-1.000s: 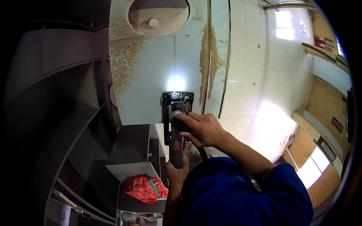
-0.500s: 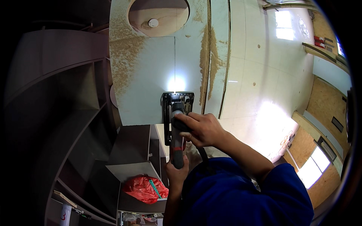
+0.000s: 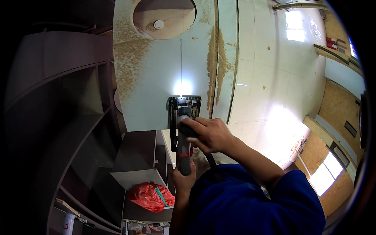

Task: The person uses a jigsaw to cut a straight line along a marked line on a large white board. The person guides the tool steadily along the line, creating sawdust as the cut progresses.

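**Gripping a power tool (image 3: 184, 147) in 2 hands at the near edge of a pale board (image 3: 156, 82)**

Holding the dark upper grip of the tool in the right hand (image 3: 211, 133), with fingers curled closely around it. Clasping the rear end of the grey body, just past a red band, in the left hand (image 3: 183, 178); cannot tell the full closure of its fingers, being partly hidden behind the handle. Overlapping the board's near edge with the tool's black base (image 3: 172, 125), and casting a bright patch of light (image 3: 182, 84) just ahead of it.

Bearing, on the board, 1 thin dark line (image 3: 181, 62) from near a round hole to the front of the base; cannot tell a cut from a drawn mark. Strewn with brown dust (image 3: 131, 55) at left and along a lengthwise seam at right. Showing a white disc (image 3: 158, 24) through the hole.

Standing to the left, a dark shelving unit (image 3: 74, 94) aside, near a red plastic bag (image 3: 147, 197) with a green strip (image 3: 160, 194) on it. Wearing a blue shirt (image 3: 250, 203).
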A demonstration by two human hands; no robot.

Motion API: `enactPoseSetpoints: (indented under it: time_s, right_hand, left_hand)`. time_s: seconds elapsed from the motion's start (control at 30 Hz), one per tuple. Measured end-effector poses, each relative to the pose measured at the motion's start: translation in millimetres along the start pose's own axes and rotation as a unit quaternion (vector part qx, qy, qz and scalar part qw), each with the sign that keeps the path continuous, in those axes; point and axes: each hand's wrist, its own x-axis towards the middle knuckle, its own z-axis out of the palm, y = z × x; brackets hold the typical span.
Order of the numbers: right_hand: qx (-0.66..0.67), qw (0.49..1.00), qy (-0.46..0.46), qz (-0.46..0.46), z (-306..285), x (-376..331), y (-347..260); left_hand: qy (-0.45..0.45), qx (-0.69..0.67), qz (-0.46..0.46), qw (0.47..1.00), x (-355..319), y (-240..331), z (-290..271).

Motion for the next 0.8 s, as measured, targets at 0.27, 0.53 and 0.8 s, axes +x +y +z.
enactPoseSetpoints:
  time_s: [0.27, 0.53, 0.8]
  right_hand:
    - [0.000, 1.000, 0.005, -0.002, 0, 1, 0]
    - [-0.002, 1.000, 0.002, 0.002, -1, 2, 0]
    - [0.002, 1.000, 0.004, 0.001, -3, 3, 0]
  left_hand:
    - [0.003, 0.001, 0.003, 1.000, 0, 5, 0]
    - [0.001, 0.015, -0.009, 1.000, 2, 10, -2]
    - [0.000, 0.009, -0.005, 1.000, 3, 10, -1]
